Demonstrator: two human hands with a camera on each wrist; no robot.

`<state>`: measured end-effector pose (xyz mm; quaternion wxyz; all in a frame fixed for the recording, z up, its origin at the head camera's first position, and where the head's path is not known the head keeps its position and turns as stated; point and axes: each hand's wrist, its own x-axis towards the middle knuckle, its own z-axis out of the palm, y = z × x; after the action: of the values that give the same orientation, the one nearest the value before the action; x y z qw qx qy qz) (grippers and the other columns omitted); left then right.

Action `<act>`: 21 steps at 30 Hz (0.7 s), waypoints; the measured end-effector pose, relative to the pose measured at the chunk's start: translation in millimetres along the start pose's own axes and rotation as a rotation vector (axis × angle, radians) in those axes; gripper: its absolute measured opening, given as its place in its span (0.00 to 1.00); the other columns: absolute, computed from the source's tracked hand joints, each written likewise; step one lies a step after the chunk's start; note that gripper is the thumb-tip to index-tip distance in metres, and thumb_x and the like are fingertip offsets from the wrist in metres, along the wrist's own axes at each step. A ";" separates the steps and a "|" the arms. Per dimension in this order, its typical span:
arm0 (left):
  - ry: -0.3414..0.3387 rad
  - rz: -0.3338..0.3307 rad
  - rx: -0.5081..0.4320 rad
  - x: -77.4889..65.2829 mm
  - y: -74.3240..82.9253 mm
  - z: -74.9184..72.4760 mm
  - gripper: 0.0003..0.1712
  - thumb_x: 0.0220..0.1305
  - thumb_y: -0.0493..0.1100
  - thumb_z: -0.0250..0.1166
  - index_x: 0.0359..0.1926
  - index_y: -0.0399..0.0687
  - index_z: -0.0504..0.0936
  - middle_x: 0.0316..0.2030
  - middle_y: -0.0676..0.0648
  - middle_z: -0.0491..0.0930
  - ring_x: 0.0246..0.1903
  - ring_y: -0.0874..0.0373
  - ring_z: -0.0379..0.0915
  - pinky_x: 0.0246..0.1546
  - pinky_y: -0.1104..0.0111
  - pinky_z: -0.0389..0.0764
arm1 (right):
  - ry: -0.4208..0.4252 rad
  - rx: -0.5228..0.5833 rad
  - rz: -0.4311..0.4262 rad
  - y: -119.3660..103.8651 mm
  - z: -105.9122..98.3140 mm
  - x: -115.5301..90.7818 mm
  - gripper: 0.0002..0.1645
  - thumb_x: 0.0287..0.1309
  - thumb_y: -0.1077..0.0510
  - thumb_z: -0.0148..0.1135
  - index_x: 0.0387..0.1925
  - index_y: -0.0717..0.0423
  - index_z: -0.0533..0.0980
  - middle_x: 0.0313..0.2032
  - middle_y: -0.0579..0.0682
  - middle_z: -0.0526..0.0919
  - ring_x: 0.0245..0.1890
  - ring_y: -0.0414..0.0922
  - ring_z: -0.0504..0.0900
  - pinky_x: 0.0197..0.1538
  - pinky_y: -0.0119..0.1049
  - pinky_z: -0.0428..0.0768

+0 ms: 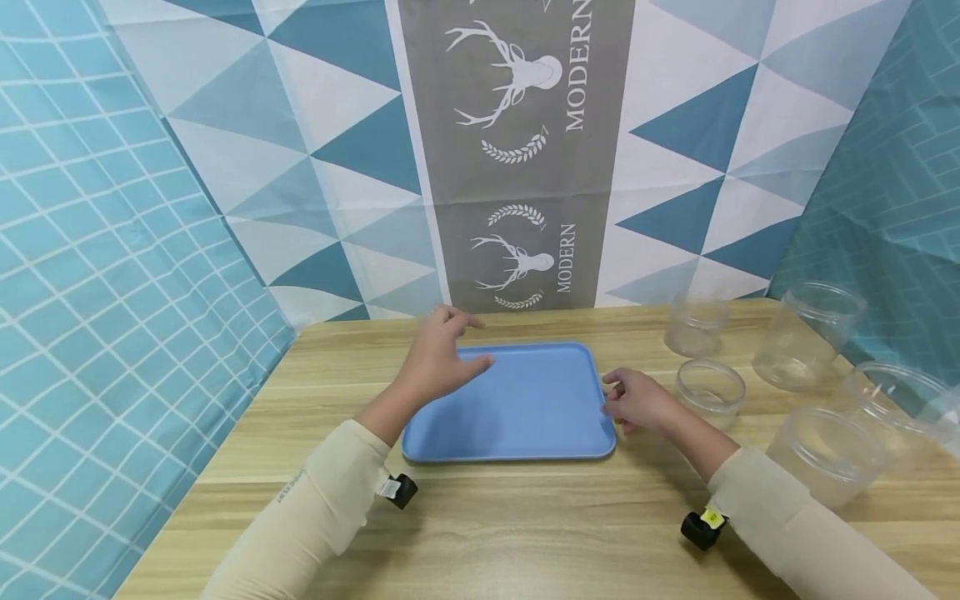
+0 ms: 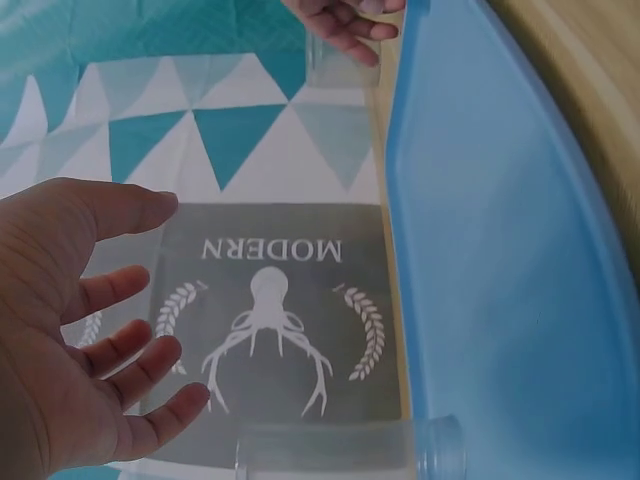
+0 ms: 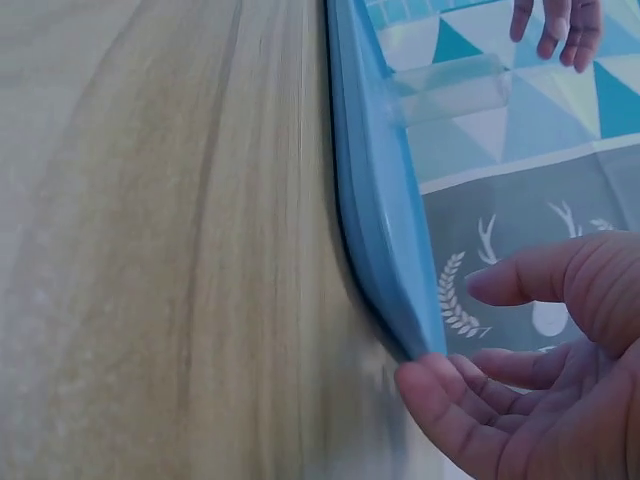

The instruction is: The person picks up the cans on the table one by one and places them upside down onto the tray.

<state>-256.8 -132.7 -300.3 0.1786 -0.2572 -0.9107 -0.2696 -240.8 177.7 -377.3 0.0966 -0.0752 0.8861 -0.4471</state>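
Observation:
A blue rectangular tray [image 1: 536, 408] lies flat on the wooden table. Over its left end, my left hand [image 1: 438, 354] hovers with thumb and fingers spread apart, gripping nothing. At the tray's right edge is my right hand [image 1: 637, 400]; in the right wrist view its fingertips [image 3: 425, 385] meet the tray's corner while the thumb stays apart. A clear see-through container [image 2: 330, 450] appears at the tray in the left wrist view, below the left hand and apart from it. The right wrist view shows a clear container [image 3: 455, 90] too, at the tray's far end; the head view barely reveals it.
Several clear round containers stand on the table to the right, among them a small one [image 1: 711, 392] close to the right forearm, a tall one [image 1: 802, 342] and a wide one [image 1: 828, 458]. A patterned cloth [image 1: 517, 167] hangs behind the table [image 1: 525, 525].

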 end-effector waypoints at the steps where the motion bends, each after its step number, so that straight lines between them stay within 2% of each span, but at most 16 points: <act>1: 0.003 0.005 -0.003 -0.9 0.9 1.3 0.26 0.52 0.46 0.76 0.51 0.43 0.81 0.47 0.43 0.72 0.45 0.48 0.71 0.45 0.58 0.76 | 0.012 -0.037 -0.025 -0.6 -0.7 -2.1 0.31 0.54 0.67 0.61 0.58 0.76 0.65 0.40 0.62 0.77 0.29 0.47 0.79 0.29 0.40 0.83; 7: 0.002 0.028 -0.039 -7.1 5.3 9.8 0.25 0.53 0.45 0.75 0.50 0.42 0.81 0.48 0.44 0.74 0.45 0.48 0.74 0.45 0.58 0.77 | 0.097 -0.265 -0.157 -5.1 -7.9 -16.4 0.26 0.54 0.62 0.66 0.53 0.71 0.72 0.41 0.61 0.79 0.37 0.53 0.81 0.38 0.45 0.81; 12: -0.018 0.027 -0.047 -11.4 8.3 16.7 0.24 0.53 0.47 0.74 0.50 0.44 0.81 0.49 0.44 0.76 0.46 0.50 0.74 0.45 0.58 0.77 | 0.113 -0.333 -0.203 -11.5 -13.5 -25.5 0.28 0.55 0.61 0.67 0.55 0.71 0.72 0.44 0.64 0.79 0.39 0.56 0.82 0.40 0.48 0.82; 21: -0.067 0.024 -0.115 -20.3 17.4 29.9 0.25 0.54 0.48 0.74 0.52 0.46 0.81 0.50 0.44 0.76 0.47 0.50 0.75 0.44 0.58 0.78 | 0.199 -0.483 -0.282 -19.0 -20.5 -41.9 0.24 0.53 0.61 0.70 0.50 0.68 0.75 0.41 0.61 0.78 0.37 0.55 0.81 0.38 0.49 0.81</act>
<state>-236.3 -110.2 -326.5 0.1362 -0.2870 -0.8959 -0.3104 -204.2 191.7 -345.7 -0.0747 -0.1739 0.9528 -0.2373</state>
